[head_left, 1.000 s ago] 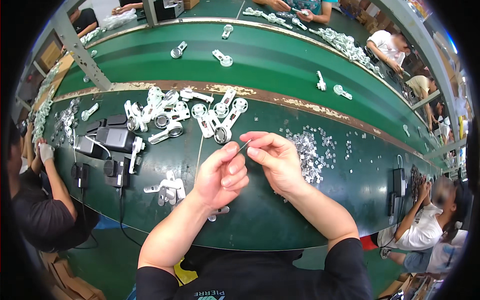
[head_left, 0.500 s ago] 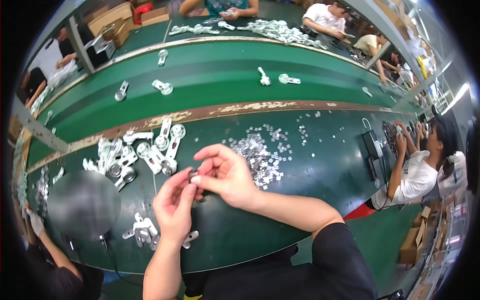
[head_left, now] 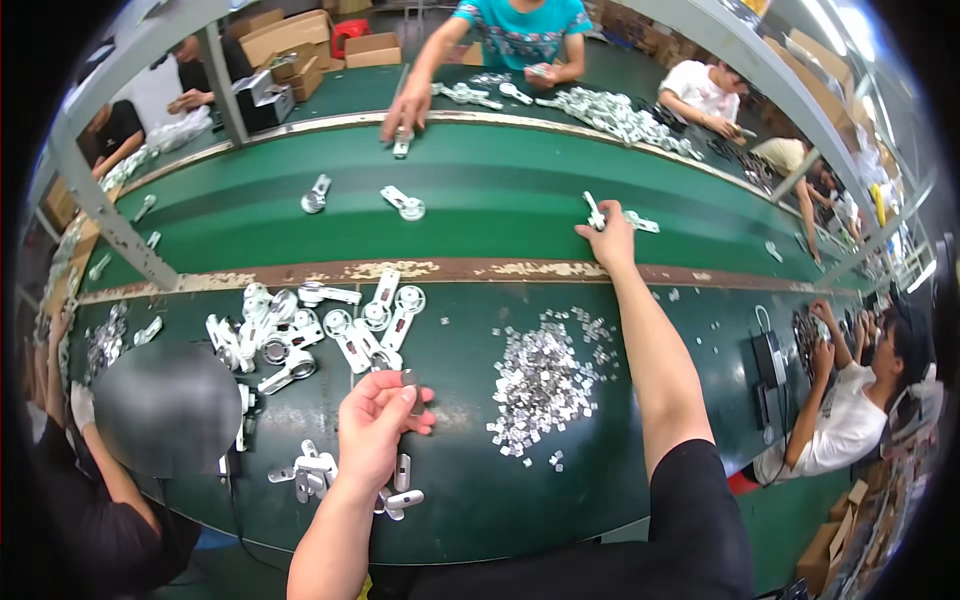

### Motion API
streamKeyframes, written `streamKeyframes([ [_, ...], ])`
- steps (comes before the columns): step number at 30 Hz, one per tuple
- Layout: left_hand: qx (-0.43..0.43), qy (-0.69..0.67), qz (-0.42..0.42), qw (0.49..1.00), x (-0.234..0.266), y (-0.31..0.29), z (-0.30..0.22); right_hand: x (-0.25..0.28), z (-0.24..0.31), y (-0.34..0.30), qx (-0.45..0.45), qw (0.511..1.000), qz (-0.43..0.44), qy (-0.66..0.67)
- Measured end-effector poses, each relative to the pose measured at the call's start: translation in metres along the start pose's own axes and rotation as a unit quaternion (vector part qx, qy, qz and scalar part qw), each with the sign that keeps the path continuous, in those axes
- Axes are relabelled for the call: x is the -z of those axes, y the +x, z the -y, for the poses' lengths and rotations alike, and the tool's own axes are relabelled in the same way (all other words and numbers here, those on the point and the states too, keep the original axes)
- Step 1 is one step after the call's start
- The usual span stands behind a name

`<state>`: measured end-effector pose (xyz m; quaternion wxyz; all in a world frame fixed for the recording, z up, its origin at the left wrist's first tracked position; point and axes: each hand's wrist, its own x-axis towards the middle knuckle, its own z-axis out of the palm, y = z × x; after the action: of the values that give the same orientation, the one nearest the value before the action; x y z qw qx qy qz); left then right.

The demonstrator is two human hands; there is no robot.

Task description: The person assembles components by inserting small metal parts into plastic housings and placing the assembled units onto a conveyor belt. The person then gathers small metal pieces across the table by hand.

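Note:
My left hand is closed over the near bench, pinching a small dark, flat piece between thumb and fingers. My right arm stretches over to the green belt, where my right hand has thumb and fingers closed around a white plastic part with a handle. Just beside it lies a second white part, partly behind my fingers. Below my left hand are several small grey-white oval pieces. A heap of white round-headed parts lies beyond it to the left.
Small shiny square pieces are spread in a pile at mid-bench. A wooden ledge separates bench and belt. Across the belt, a person's hand is on another white part. A blurred dark disc covers the left; a black power strip lies right.
My right hand has left my left hand and reached forward to a white part on the belt. My left hand keeps the dark piece. A person opposite has reached onto the belt.

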<state>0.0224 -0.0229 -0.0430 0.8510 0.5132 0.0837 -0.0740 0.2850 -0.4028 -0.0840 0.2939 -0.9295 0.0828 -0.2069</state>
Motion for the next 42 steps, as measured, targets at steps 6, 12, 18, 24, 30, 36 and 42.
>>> streamKeyframes([
  [6,-0.052,0.058,-0.045,0.996,0.004,0.002,0.003,-0.002,0.079,-0.025,0.006,0.859,0.067,0.507],
  [12,-0.05,0.06,-0.077,0.994,0.005,-0.004,-0.001,0.043,0.202,-0.16,-0.168,0.653,0.47,0.57],
  [18,0.045,0.046,-0.018,0.998,-0.002,0.0,-0.01,0.062,0.213,-0.2,-0.028,0.776,0.436,0.455],
  [24,0.041,0.056,-0.012,0.997,0.001,-0.002,-0.002,0.054,0.195,-0.196,-0.062,0.73,0.51,0.45],
  [30,0.044,0.057,-0.012,0.997,0.002,-0.002,0.004,0.048,0.193,-0.207,-0.031,0.743,0.462,0.484],
  [36,0.052,0.054,0.003,0.997,0.001,-0.005,0.004,0.04,0.197,-0.215,0.036,0.756,0.428,0.493],
  [42,0.07,0.035,0.005,0.997,0.001,-0.003,0.004,0.02,0.191,-0.219,0.063,0.748,0.425,0.506],
])
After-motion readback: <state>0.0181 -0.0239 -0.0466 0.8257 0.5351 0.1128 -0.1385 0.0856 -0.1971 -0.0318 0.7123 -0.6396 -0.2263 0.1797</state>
